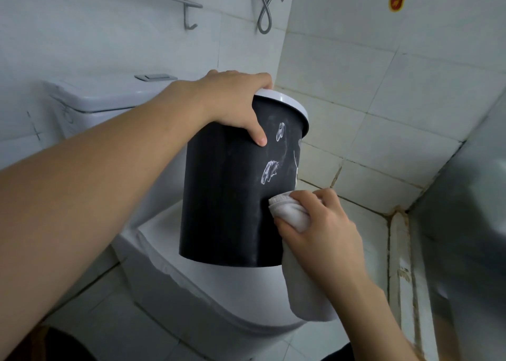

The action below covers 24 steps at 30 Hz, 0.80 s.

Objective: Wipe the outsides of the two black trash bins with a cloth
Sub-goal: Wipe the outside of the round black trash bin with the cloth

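A black trash bin [224, 196] with a white rim ring stands on the closed toilet lid. White smears mark its upper right side. My left hand [232, 100] grips the bin's rim from above, thumb down on the black wall. My right hand [320, 223] holds a bunched white cloth [290, 212] and presses it against the bin's lower right side. The cloth's loose end hangs below my wrist. Only one bin is in view.
The white toilet [208, 292] and its tank [104, 97] fill the middle and left. Tiled walls close in behind and to the right, with a stained corner [397, 212]. A metal towel rail [189, 4] and shower hose [265, 13] hang above.
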Motion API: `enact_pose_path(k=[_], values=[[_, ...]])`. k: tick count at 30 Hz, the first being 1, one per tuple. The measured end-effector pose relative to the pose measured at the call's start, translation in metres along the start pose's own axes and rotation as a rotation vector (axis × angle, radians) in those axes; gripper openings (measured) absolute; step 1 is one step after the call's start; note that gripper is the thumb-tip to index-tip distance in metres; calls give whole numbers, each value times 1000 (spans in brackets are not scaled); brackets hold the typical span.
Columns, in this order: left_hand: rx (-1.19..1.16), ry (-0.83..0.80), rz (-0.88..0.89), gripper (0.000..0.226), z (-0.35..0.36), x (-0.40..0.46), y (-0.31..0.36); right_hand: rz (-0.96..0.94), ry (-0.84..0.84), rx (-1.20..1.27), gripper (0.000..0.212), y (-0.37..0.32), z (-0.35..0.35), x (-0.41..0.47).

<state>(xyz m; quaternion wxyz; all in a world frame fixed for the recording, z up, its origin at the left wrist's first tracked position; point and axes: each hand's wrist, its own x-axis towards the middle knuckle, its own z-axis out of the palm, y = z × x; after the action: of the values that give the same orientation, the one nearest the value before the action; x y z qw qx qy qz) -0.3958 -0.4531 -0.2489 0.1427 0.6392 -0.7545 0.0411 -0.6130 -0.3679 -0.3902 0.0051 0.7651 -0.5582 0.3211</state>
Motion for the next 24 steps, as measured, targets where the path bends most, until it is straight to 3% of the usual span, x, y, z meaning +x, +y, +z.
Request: enact_pose_path(k=[12, 24], values=[[-89, -42, 28, 71, -4, -4, 2, -74, 54, -96, 23, -24, -15, 32], [-104, -65, 35, 70, -7, -8, 6, -94, -35, -123, 26, -23, -11, 2]])
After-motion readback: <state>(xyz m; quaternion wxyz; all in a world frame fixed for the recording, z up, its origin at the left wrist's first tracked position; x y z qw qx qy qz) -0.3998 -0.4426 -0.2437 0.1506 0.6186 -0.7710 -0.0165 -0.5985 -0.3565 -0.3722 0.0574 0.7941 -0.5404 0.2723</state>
